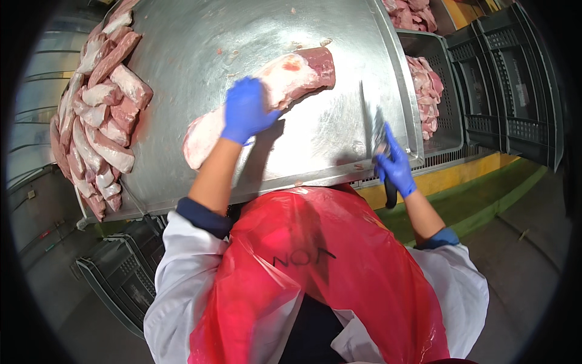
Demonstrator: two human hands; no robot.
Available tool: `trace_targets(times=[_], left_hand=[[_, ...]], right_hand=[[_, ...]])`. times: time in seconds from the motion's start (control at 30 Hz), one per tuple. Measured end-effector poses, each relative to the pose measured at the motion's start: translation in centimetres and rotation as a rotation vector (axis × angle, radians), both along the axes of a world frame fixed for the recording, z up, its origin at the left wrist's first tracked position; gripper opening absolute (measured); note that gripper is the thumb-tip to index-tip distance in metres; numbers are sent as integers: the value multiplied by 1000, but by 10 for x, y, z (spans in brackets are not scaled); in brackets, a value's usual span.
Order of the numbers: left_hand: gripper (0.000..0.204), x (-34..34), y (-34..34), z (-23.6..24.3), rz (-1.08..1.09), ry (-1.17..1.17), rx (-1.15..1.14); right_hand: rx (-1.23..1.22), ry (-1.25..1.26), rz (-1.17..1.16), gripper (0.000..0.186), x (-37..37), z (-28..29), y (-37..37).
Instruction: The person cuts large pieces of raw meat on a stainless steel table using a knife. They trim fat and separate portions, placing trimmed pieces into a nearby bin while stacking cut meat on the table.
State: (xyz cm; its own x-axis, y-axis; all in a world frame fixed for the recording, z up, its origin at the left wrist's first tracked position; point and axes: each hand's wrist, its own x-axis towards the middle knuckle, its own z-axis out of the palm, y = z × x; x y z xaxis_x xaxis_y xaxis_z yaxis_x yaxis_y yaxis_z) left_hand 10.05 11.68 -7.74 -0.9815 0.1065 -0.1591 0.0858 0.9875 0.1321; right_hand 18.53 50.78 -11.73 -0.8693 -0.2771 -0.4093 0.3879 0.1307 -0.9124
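A long piece of raw meat [288, 76], pale fat on top and darker red at its far right end, lies slantwise on the steel table [327, 139]. My left hand [245, 112], in a blue glove, rests on its middle with the thumb spread off to the right. To the right, apart from the meat, my right hand [397, 165] is closed around the dark handle of a knife [391, 195]. Motion smears the blade, which points away from me above the table near its right edge.
A heap of cut meat strips [100, 121] covers the table's left side. Beyond the right edge, a grey crate [451, 103] holds meat pieces, beside more dark crates [515, 85]. Another crate [115, 267] stands below at left. A red apron [309, 242] covers my front.
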Motion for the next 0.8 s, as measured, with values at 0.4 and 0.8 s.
trace_targets(times=[0.4, 0.8], left_hand=[[27, -91, 42, -55, 395, -107, 553], [25, -83, 40, -32, 426, 37, 727]], right_hand=[[73, 228, -59, 78, -117, -55, -110], [14, 193, 415, 73, -109, -50, -132]])
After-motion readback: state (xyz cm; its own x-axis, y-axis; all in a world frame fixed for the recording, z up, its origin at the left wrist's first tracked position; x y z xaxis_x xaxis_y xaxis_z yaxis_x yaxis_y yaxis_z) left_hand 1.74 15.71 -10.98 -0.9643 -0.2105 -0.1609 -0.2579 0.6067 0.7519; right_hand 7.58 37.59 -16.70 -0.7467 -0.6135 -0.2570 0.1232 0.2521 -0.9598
